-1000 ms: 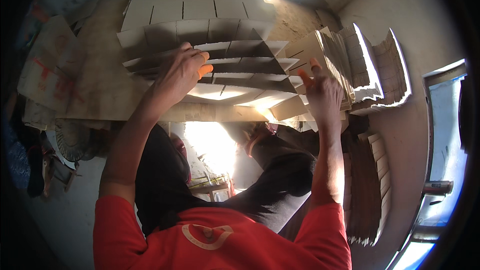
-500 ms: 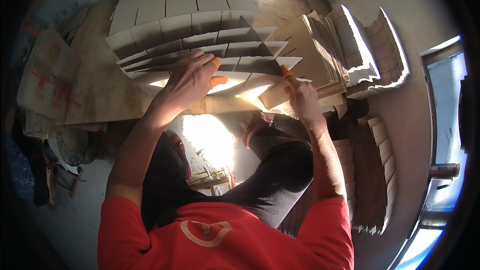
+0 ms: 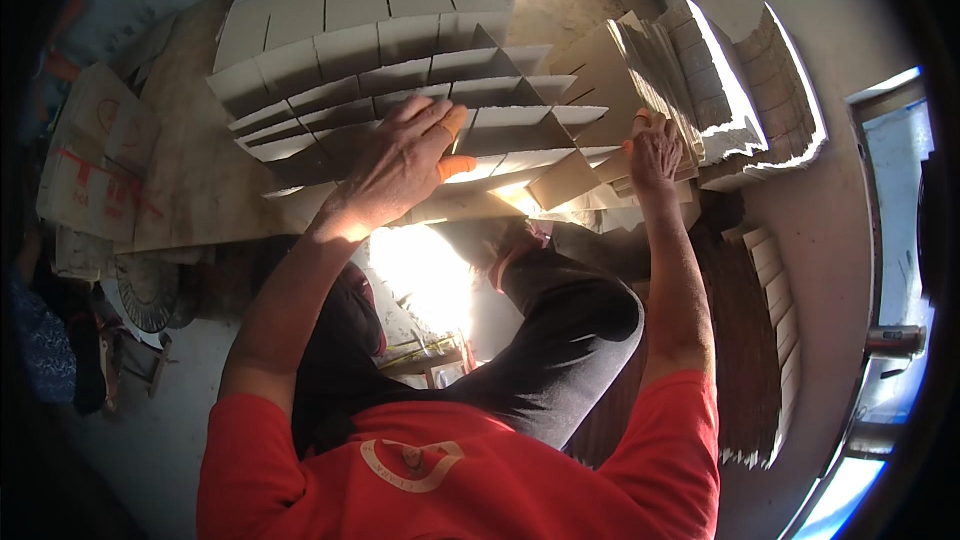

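The left hand (image 3: 400, 165) lies flat on the cardboard divider grid (image 3: 400, 70), fingers spread wide and pressing on its slotted strips, with orange finger covers on two fingertips. The grid itself stands half-opened on a brown cardboard sheet (image 3: 190, 180), just ahead of the person's raised knee. The right hand (image 3: 652, 152) is at the right end of the grid, its fingers closed narrowly on the edge of a strip where the grid meets a stack of slotted strips (image 3: 700, 70). Right of the grid, further strip bundles (image 3: 765, 340) lean along the wall. A printed flattened box (image 3: 90, 165) lies left of the grid.
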`<state>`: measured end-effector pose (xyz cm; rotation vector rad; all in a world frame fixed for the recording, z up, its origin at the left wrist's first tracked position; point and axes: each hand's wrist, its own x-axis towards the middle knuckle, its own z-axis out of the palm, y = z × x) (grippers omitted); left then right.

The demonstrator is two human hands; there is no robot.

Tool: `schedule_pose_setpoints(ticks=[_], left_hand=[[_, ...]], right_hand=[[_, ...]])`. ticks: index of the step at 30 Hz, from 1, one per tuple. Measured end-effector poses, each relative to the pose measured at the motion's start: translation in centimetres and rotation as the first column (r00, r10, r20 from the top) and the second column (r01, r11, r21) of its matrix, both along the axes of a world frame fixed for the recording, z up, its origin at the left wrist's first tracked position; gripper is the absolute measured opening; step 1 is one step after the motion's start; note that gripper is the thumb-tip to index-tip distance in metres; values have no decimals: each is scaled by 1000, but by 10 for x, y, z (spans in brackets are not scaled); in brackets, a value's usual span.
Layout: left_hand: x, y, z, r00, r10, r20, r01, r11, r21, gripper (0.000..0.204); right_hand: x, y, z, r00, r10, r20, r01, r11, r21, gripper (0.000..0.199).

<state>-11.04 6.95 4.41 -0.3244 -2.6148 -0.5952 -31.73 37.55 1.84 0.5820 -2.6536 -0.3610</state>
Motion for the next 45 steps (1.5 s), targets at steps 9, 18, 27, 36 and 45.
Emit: schedule_pose_setpoints(ticks=[9,18,27,36,45], left_hand=[[9,0,4,998,48,48,-45,996,-77,71],[35,-12,-10,991,81,-109,-80,997,19,56],[37,-16,-24,978,140,-153,-141,990,-1,56],[37,-18,-36,989,128,-75,-125,991,51,31],[38,-14,-31,995,89,-35,-84,988,129,15]], right_hand=[[-12,-4,-5,995,-94,-17,92,993,-74,45],[-31,12,18,995,-99,9,94,904,-417,36],[-13,6,69,999,-27,-45,-16,660,-751,35],[65,-25,162,924,381,-7,-186,435,-881,30],[109,-51,148,788,547,282,-19,479,-877,58]])
